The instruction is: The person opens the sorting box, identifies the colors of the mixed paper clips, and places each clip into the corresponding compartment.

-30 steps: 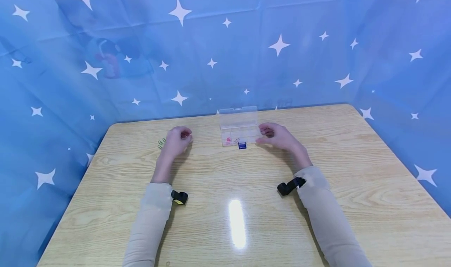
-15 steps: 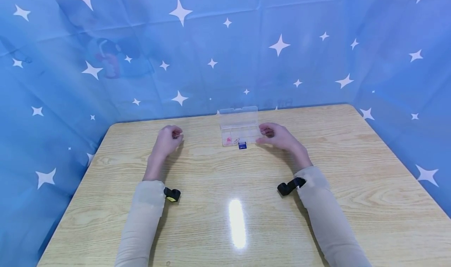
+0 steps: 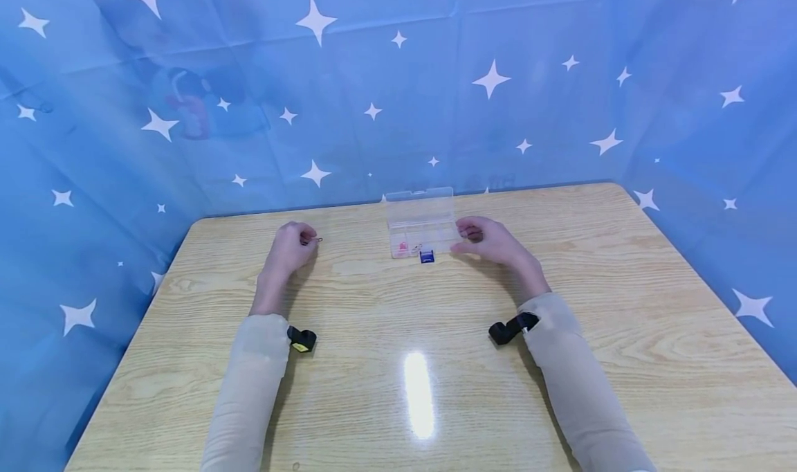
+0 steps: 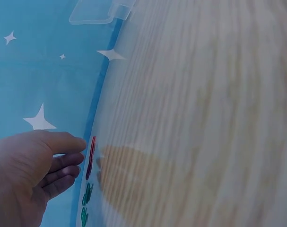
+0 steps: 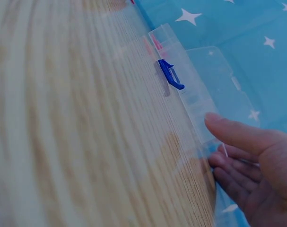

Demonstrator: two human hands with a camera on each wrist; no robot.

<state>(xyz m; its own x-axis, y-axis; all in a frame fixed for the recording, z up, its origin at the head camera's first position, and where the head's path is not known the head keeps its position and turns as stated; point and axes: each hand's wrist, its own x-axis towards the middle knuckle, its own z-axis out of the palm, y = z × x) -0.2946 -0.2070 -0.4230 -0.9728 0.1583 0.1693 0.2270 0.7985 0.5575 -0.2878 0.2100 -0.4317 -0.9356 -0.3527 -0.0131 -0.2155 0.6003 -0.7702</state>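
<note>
A clear plastic compartment box (image 3: 436, 231) stands near the back of the table with its lid (image 3: 420, 207) raised. My right hand (image 3: 495, 241) holds its right end, thumb (image 5: 216, 122) in front and fingers behind. A blue latch (image 5: 170, 75) shows on the box's front. Small pink-red pieces (image 3: 402, 247) lie in a left compartment. My left hand (image 3: 291, 245) is over the table left of the box, fingers loosely bent. Thin red pieces (image 4: 91, 158) lie right by its fingertips, with green paper clips (image 4: 87, 194) beside them. The green clips are hidden in the head view.
The wooden table (image 3: 361, 333) ends at the back against a blue star-patterned curtain (image 3: 398, 98). Black wrist cameras sit on both sleeves. A bright reflection lies on the tabletop.
My left hand has moved left, covering the green clips and exposing a small reddish piece at its fingertips in the head view. My right hand and the box have stayed put.
</note>
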